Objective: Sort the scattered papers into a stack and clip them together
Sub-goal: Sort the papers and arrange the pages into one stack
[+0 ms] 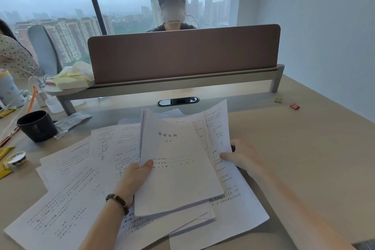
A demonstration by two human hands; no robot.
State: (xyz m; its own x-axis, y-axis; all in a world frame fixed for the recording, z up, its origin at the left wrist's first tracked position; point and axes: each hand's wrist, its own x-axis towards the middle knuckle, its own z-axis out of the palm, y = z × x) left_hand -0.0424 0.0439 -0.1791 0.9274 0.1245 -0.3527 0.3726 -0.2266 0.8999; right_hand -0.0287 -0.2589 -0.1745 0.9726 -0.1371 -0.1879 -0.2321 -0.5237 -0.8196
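Observation:
My left hand [135, 178] grips a bundle of white sheets [178, 168] by its left edge, thumb on the top page, which is a cover page with a short printed title. My right hand [241, 158] pinches the right edge of a printed sheet [219, 128] that sticks out behind the bundle. More printed papers [67, 199] lie fanned and overlapping on the desk [304, 158], below and to the left of the bundle. A pink binder clip [295, 105] and a yellow-green binder clip [278, 99] lie at the far right of the desk.
A black mug [37, 126] stands at the left, with a crumpled wrapper [71, 121], yellow packets [5, 160] and a small foil lid [17, 158] near it. A brown divider screen [182, 53] closes the back; a person sits behind it. Another person sits at the far left.

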